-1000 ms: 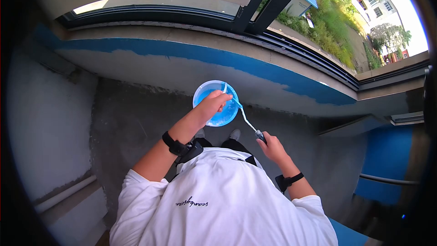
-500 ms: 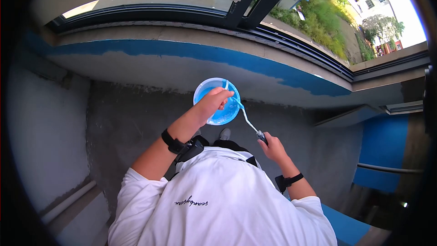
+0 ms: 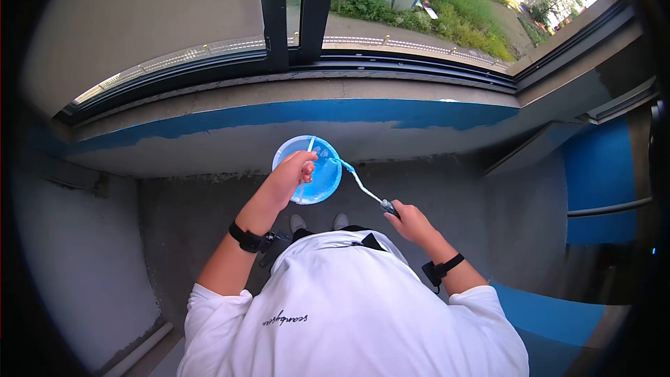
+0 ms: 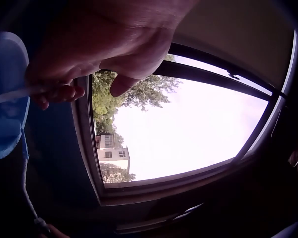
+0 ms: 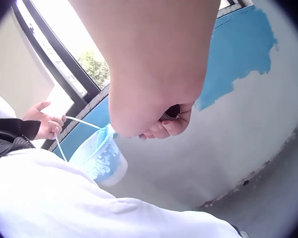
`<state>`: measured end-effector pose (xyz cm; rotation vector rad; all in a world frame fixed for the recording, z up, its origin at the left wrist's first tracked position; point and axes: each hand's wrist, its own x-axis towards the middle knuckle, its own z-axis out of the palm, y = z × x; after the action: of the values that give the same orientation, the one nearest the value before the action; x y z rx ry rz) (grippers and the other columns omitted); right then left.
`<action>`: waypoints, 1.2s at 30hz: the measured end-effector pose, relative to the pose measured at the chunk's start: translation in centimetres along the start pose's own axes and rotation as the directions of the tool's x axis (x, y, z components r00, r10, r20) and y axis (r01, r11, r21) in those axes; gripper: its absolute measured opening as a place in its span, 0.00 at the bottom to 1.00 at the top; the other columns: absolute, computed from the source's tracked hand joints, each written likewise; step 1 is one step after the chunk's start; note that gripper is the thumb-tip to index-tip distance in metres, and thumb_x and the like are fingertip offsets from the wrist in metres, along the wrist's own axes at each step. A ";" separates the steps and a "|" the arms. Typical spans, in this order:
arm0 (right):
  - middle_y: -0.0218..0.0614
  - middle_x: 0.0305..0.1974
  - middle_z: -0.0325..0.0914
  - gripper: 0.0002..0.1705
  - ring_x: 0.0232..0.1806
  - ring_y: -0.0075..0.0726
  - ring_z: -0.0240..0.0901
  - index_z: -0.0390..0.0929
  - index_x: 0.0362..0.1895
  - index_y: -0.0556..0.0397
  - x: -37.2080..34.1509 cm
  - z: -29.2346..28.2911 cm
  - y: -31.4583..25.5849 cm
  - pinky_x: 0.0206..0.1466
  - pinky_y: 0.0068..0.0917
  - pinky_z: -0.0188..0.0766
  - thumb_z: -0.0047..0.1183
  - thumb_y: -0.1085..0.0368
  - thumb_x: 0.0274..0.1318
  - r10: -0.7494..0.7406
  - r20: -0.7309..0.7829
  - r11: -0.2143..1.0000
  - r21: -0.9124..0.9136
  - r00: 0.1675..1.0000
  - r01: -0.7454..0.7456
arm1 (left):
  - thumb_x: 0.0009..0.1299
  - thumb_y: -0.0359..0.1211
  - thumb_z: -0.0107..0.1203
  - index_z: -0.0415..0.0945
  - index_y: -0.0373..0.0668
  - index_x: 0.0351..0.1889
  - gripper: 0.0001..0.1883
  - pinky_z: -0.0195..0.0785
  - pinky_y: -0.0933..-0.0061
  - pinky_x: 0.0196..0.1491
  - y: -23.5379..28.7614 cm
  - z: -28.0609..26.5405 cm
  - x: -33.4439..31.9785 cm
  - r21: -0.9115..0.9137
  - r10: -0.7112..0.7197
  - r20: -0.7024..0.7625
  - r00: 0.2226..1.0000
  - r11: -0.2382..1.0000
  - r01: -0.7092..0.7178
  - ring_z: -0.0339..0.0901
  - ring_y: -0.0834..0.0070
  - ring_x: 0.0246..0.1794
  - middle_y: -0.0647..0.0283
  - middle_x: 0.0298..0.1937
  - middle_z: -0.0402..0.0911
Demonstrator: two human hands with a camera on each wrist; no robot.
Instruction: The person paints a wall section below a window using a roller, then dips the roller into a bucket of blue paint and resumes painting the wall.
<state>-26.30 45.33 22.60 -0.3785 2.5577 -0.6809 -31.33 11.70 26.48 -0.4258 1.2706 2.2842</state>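
Observation:
My left hand (image 3: 292, 176) grips the thin white bail handle (image 3: 311, 144) of a white paint bucket (image 3: 281, 149) with blue paint inside. The bucket hangs tilted below that hand in the right wrist view, blue smears down its side (image 5: 105, 166). My right hand (image 3: 412, 223) grips the dark handle (image 3: 389, 208) of a paint roller, whose bent, paint-coated rod (image 3: 361, 185) reaches over the bucket's right rim. The roller's head is down in the bucket, mostly hidden. In the right wrist view, the hollow handle end (image 5: 173, 111) shows within my right fist.
Ahead is a low wall with a blue painted band (image 3: 265, 115) above bare grey plaster (image 3: 230, 146). A sill (image 3: 391, 89) and dark window frame (image 3: 279, 28) run above it. Grey concrete floor (image 3: 202, 216) lies around my shoes (image 3: 340, 221). A blue panel (image 3: 600, 160) stands at right.
The window and wall have shifted left and rotated in the head view. My left hand and the bucket sit further left in view. Both hands keep their holds, and the roller stays at the bucket.

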 end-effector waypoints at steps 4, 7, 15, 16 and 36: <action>0.52 0.28 0.76 0.12 0.32 0.59 0.74 0.69 0.35 0.56 0.5 -1.4 0.7 0.35 0.45 0.69 0.50 0.59 0.59 -0.029 0.010 1.000 -0.007 1.000 0.029 | 0.67 0.42 0.51 0.70 0.42 0.38 0.13 0.58 0.78 0.38 -0.3 1.3 1.1 0.049 -0.027 -0.018 0.999 0.998 0.028 0.62 0.83 0.27 0.74 0.23 0.66; 0.52 0.28 0.77 0.13 0.32 0.59 0.74 0.70 0.35 0.56 1.1 -1.4 1.8 0.35 0.44 0.69 0.50 0.59 0.59 -0.006 0.013 1.000 0.022 1.000 0.006 | 0.68 0.41 0.50 0.69 0.42 0.39 0.13 0.58 0.78 0.39 -0.5 2.3 1.8 0.042 -0.058 0.016 0.998 0.997 0.057 0.62 0.83 0.27 0.74 0.23 0.66; 0.49 0.27 0.76 0.12 0.30 0.56 0.74 0.71 0.37 0.56 -0.3 -1.4 5.4 0.34 0.42 0.68 0.52 0.60 0.57 0.042 -0.023 0.996 0.084 0.999 -0.040 | 0.69 0.40 0.49 0.69 0.41 0.40 0.12 0.58 0.78 0.39 -1.1 5.2 3.7 0.061 -0.071 0.037 0.997 0.996 0.069 0.62 0.83 0.27 0.73 0.24 0.67; 0.50 0.28 0.77 0.12 0.32 0.58 0.74 0.72 0.37 0.56 -0.4 -1.5 5.8 0.35 0.43 0.69 0.51 0.59 0.58 0.048 -0.024 0.992 0.118 0.999 -0.044 | 0.69 0.40 0.49 0.69 0.41 0.40 0.12 0.58 0.78 0.39 -1.1 5.5 3.9 0.067 -0.074 0.032 0.997 0.995 0.071 0.62 0.83 0.27 0.73 0.24 0.67; 0.41 0.19 0.68 0.14 0.21 0.35 0.63 0.70 0.31 0.59 -1.2 -4.3 13.5 0.29 0.34 0.63 0.52 0.59 0.58 0.190 -0.130 0.867 0.487 0.973 -0.105 | 0.66 0.37 0.48 0.70 0.42 0.36 0.09 0.60 0.77 0.40 -4.1 9.6 9.6 0.129 -0.100 -0.121 0.988 0.985 0.116 0.63 0.82 0.25 0.73 0.21 0.66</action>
<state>-29.34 58.80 19.27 0.0482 2.4252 -1.2934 -37.39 24.27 23.83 -0.5688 1.4134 2.0945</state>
